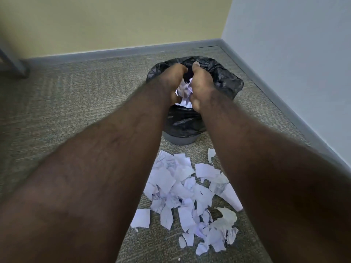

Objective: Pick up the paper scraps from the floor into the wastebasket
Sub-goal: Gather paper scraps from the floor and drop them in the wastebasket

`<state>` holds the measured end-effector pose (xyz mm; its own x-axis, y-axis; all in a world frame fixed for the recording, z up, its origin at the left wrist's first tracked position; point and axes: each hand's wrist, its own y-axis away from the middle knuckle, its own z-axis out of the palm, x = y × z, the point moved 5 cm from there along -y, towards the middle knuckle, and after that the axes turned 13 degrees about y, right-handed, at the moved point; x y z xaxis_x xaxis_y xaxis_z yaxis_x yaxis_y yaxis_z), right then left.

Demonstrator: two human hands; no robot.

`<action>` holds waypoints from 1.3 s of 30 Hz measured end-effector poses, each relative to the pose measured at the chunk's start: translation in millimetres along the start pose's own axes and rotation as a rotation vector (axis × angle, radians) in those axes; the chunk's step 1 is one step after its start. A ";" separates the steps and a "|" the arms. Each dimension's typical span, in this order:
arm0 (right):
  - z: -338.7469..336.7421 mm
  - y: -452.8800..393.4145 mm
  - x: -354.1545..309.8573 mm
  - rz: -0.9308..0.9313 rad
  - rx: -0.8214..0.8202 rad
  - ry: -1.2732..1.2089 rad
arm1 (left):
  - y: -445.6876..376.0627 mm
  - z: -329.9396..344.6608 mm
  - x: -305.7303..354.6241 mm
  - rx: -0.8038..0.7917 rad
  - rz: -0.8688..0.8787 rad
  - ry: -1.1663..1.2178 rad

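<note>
Cupping scraps [185,90]: two hands, one wastebasket [224,78]

You get one view only: head camera, wide-angle, looking forward and down along both forearms. Carpet [79,95] fills near ground; wastebasket [224,82] sits mid-frame, room corner far right. Forearms very close to lens, edges bowed.

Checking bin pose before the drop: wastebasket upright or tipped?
Upright. The wastebasket stands on its grey base on the carpet, black liner mouth facing up under both hands.
</note>
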<state>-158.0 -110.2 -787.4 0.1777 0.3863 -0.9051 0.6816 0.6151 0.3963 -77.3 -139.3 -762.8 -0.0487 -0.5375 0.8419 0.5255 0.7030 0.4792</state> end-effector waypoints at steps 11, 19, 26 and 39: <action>-23.4 -10.8 -2.5 -0.138 -0.054 0.030 | -2.4 -13.9 20.0 0.062 0.180 0.078; -97.7 68.7 22.5 -0.508 0.217 0.001 | 38.9 -86.7 7.7 0.237 0.657 0.252; -160.5 101.9 177.6 -0.310 0.252 0.401 | 62.5 -204.8 -101.2 0.462 0.590 0.118; -177.9 169.8 381.2 0.002 0.077 0.832 | 102.2 -258.0 -274.9 0.142 0.378 -0.594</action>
<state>-100.8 263.8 -1037.7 -0.3827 0.7876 -0.4829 0.7337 0.5768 0.3591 209.0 -39.9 -1009.3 -0.3601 0.0710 0.9302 0.4846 0.8663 0.1214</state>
